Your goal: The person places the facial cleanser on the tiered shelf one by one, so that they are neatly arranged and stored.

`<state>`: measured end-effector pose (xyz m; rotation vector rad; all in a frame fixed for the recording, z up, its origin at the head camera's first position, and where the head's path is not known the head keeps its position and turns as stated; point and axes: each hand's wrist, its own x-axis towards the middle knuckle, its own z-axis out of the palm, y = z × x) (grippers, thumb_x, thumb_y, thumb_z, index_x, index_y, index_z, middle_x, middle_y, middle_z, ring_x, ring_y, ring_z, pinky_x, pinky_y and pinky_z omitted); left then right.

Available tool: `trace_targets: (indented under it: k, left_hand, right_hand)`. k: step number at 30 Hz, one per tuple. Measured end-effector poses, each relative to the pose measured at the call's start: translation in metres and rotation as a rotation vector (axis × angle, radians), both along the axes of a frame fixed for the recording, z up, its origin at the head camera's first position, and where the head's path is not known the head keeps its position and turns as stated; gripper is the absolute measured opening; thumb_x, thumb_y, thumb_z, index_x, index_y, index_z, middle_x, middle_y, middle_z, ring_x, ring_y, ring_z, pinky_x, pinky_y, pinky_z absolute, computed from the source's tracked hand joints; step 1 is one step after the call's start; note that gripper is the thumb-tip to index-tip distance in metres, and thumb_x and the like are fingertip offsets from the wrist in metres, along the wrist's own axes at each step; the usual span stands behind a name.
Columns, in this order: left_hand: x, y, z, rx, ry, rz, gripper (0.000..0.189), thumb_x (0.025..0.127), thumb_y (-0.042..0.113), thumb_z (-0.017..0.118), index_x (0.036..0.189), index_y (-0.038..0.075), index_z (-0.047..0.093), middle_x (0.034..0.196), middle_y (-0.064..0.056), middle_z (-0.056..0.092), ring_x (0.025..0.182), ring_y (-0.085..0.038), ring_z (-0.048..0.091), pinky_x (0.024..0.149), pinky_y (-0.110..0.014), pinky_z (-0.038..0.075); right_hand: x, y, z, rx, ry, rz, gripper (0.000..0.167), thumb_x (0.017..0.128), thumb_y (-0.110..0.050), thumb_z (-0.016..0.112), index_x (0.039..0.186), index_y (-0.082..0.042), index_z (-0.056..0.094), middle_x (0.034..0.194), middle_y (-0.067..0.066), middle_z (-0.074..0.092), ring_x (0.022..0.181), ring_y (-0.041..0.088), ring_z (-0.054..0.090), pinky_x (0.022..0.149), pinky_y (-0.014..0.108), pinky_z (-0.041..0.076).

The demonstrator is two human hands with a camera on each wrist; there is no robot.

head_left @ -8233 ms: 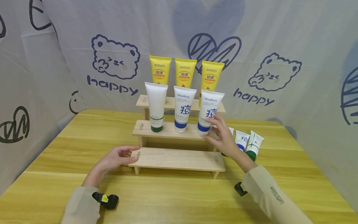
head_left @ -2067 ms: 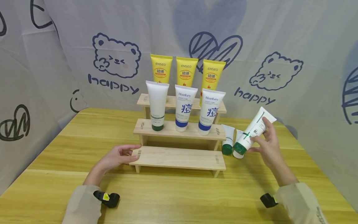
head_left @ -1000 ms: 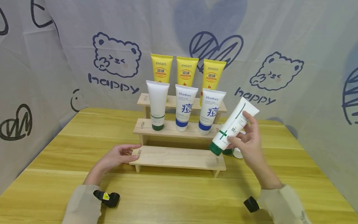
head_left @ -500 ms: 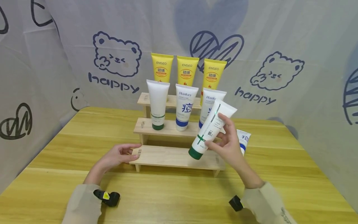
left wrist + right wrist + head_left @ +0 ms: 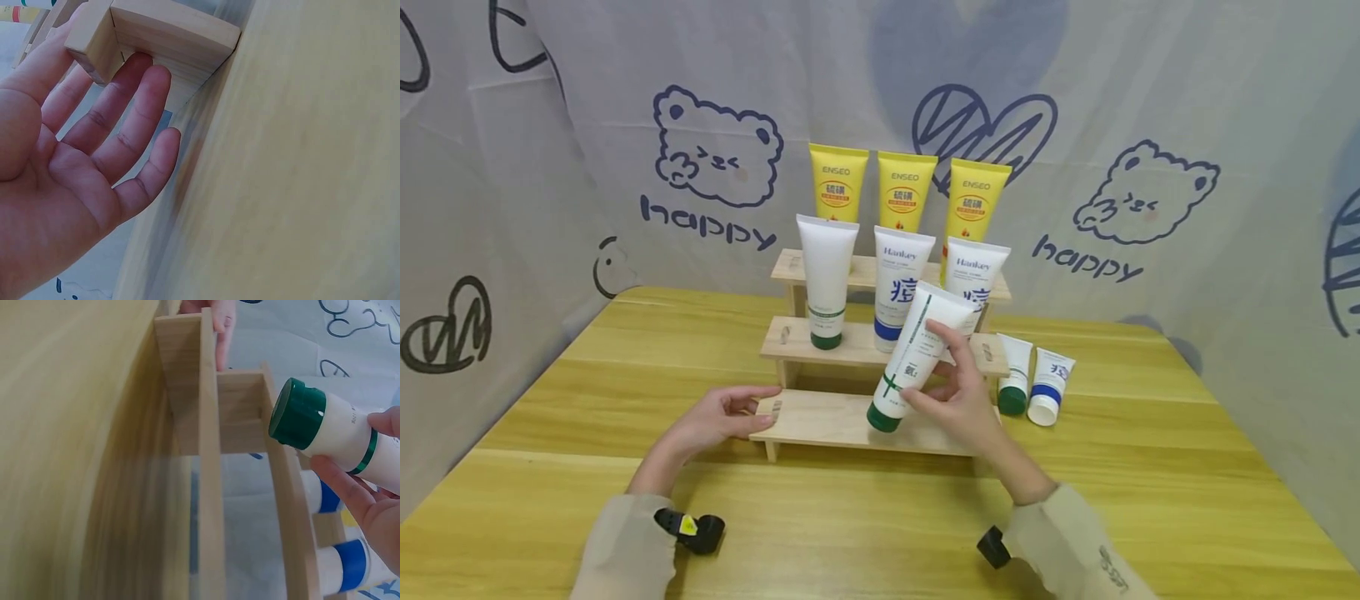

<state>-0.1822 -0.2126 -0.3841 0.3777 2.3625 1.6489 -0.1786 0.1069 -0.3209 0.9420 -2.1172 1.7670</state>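
A three-step wooden display rack stands on the table. At the left end of its lowest step, my left hand grips the board; in the left wrist view the fingers reach beneath its edge. My right hand pinches a white squeeze tube with a green cap between thumb and fingers. This tube leans, cap down and to the left, over the lowest step. Its green cap hangs clear of the boards in the right wrist view. Behind it, a Hankey tube is partly covered.
On the middle step stand a white green-capped tube and two blue-banded Hankey tubes. Three yellow tubes line the top step. Right of the rack lie a green-capped tube and a blue-banded tube. A printed cloth hangs behind.
My right hand took the green-capped tube from the table at the right and carried it left over the lowest step. Earlier it was at the right Hankey tube. My left hand stayed put.
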Motion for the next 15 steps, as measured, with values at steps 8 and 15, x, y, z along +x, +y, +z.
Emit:
trace_targets:
  k: [8,15]
  left_hand:
    - [0.0,0.0,-0.001,0.007,0.007,-0.011,0.051,0.084,0.019,0.064,0.128,-0.002,0.046,0.092,-0.013,0.048,0.081,-0.021,0.046,0.066,-0.032,0.047]
    - [-0.002,0.001,-0.001,-0.002,0.012,-0.01,0.051,0.084,0.02,0.064,0.128,-0.001,0.047,0.091,-0.012,0.049,0.079,-0.02,0.046,0.064,-0.031,0.046]
  right_hand:
    - [-0.002,-0.024,-0.009,-0.005,0.008,0.023,0.073,0.073,0.014,0.064,0.134,-0.005,0.027,0.133,0.018,0.032,0.097,0.036,0.054,0.062,0.035,0.05]
    - [-0.005,-0.045,-0.016,-0.009,0.028,0.056,0.073,0.073,0.015,0.064,0.133,-0.001,0.028,0.131,0.02,0.032,0.098,0.036,0.053,0.061,0.038,0.05]
